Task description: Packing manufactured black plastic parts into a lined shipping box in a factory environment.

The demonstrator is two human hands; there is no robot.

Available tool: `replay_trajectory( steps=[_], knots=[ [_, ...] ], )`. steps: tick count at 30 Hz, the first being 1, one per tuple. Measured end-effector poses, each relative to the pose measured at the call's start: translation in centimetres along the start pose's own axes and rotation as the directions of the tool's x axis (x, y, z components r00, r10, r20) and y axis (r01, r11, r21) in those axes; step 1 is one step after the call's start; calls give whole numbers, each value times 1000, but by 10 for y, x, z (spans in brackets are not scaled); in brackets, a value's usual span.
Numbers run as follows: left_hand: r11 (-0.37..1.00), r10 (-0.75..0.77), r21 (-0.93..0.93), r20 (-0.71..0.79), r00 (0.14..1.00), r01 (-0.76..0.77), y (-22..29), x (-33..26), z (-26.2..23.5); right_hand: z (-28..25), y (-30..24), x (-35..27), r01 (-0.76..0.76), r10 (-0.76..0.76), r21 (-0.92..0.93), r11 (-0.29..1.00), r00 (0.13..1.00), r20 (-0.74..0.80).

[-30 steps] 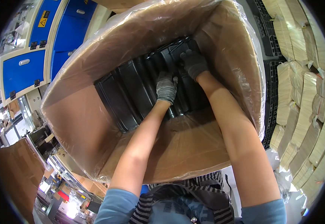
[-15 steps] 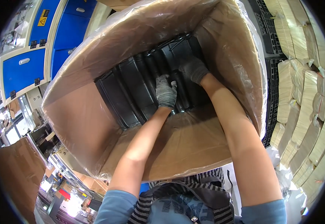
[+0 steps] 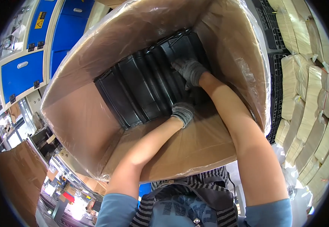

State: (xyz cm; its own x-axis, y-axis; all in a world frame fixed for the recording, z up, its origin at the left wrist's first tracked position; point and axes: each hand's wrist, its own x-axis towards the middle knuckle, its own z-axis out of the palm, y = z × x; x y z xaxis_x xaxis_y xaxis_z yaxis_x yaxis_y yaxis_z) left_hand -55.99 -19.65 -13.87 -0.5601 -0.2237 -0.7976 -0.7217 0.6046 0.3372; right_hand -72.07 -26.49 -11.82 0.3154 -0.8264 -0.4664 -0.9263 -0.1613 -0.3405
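Both my hands, in grey knitted gloves, reach down into a large cardboard box (image 3: 194, 151) lined with clear plastic film. Black ribbed plastic panels (image 3: 136, 85) lie side by side across its bottom, with long raised ridges. My right hand (image 3: 191, 72) rests on the panel at the right, fingers stretched out and thumb apart. Close to the near edge of the panels is my left hand (image 3: 182, 114), beside the near box wall. Its fingers point into dark shadow against the black plastic, so their grip is hidden.
Blue cabinet doors (image 3: 22, 73) in a pale frame stand beyond the box at the left. Stacked wrapped cream bundles (image 3: 308, 94) and a black plastic pallet (image 3: 276, 87) line the right side. A brown cardboard piece (image 3: 20, 181) is at lower left.
My left hand has moved nearer to me and slightly right, off the middle of the panels to their near edge. My right hand has shifted slightly left, its fingers spreading over the panel.
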Motion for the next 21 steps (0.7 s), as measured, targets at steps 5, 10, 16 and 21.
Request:
replay_trajectory(
  steps=[5,10,16,21],
  knots=[
    [993,-73,-87,121,990,84,21,-19,-33,-15,2,-11,62,-59,-52,997,996,66],
    [991,-108,-66,107,988,116,12,-16,-26,-22,-5,-10,93,-86,-94,991,994,73],
    [995,-85,-35,202,976,94,24,-15,-32,-13,-1,-16,103,-79,-166,981,987,142],
    [996,-83,-30,173,981,90,10,-8,-20,-16,-14,-19,195,-163,-240,951,975,150]
  ],
)
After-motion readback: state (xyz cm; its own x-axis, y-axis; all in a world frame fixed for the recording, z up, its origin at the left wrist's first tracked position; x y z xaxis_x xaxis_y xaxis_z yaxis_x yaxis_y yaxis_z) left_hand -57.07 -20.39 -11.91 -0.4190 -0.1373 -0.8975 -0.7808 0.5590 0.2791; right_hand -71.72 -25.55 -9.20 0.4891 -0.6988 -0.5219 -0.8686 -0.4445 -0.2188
